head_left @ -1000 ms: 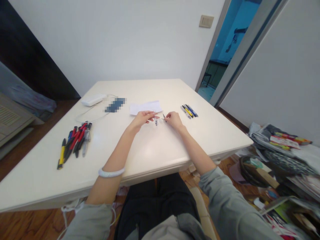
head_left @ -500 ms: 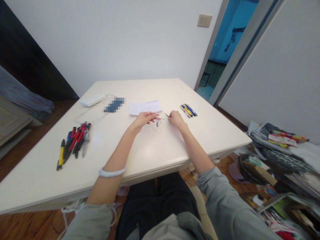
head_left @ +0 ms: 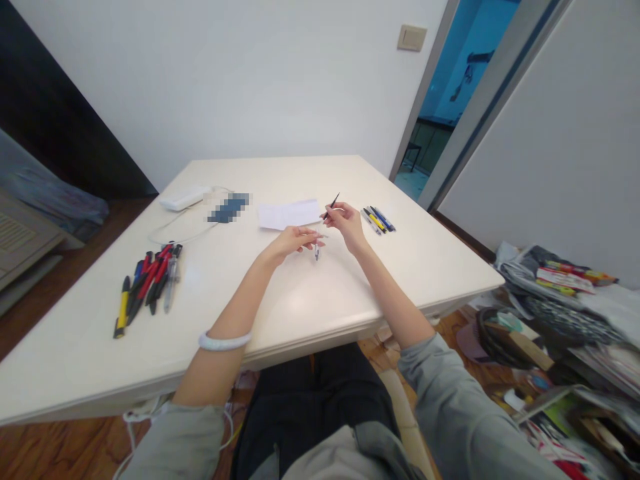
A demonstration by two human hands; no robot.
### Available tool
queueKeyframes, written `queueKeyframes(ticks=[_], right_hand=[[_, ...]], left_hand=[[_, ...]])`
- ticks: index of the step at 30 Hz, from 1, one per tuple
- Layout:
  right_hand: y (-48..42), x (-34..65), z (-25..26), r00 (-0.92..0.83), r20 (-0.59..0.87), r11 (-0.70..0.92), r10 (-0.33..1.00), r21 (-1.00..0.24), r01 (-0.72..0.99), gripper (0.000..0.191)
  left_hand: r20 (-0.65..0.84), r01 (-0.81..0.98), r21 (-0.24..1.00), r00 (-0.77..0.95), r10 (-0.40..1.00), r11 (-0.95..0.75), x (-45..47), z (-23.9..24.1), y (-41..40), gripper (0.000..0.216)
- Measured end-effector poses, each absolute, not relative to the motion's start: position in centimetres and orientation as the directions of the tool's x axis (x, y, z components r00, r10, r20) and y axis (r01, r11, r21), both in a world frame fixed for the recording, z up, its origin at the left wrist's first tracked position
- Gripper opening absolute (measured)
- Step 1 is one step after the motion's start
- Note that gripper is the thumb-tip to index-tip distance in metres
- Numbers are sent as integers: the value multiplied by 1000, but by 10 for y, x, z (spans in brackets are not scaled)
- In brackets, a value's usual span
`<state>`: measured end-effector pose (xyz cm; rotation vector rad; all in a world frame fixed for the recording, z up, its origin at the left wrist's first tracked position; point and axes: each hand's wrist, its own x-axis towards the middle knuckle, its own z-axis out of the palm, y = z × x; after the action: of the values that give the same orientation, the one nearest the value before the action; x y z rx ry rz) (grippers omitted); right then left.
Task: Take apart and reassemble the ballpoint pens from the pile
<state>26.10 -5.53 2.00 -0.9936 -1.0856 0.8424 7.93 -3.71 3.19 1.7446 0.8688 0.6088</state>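
My left hand (head_left: 293,241) hovers over the middle of the white table (head_left: 260,293), its fingers pinched on a clear pen barrel (head_left: 317,248) whose tip points down at the tabletop. My right hand (head_left: 346,227) is just to the right, raised a little, and pinches a thin dark pen refill (head_left: 331,205) that sticks up and away from me. A white slip of paper (head_left: 289,214) lies just beyond both hands.
A heap of red, black, blue and yellow pens (head_left: 149,283) lies at the left. Three pens (head_left: 378,220) lie at the right. A white box with a cable (head_left: 183,199) and a blurred dark item (head_left: 229,208) sit further back. Clutter (head_left: 560,320) covers the floor on the right.
My right hand has drawn the dark refill away from the barrel and lifted it up and back. The left hand stayed nearly in place with the barrel.
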Motion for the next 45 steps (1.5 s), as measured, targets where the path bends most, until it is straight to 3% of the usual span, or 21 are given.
queueKeyframes(ticks=[6, 20, 30, 45], right_hand=[[-60, 261, 25, 292, 274, 315, 917, -944, -104, 39], [-63, 260, 16, -8, 222, 222, 975, -974, -34, 38], [-61, 257, 20, 84, 290, 289, 953, -957, 28, 40], [-61, 259, 22, 69, 358, 356, 931, -933, 42, 40]], left_hand=[[-4, 268, 942, 615, 788, -204, 79, 31, -36, 40], [19, 217, 957, 621, 783, -195, 78, 27, -31, 41], [31, 201, 958, 633, 774, -203, 78, 29, -33, 41], [25, 175, 968, 642, 766, -178, 78, 26, -29, 43]])
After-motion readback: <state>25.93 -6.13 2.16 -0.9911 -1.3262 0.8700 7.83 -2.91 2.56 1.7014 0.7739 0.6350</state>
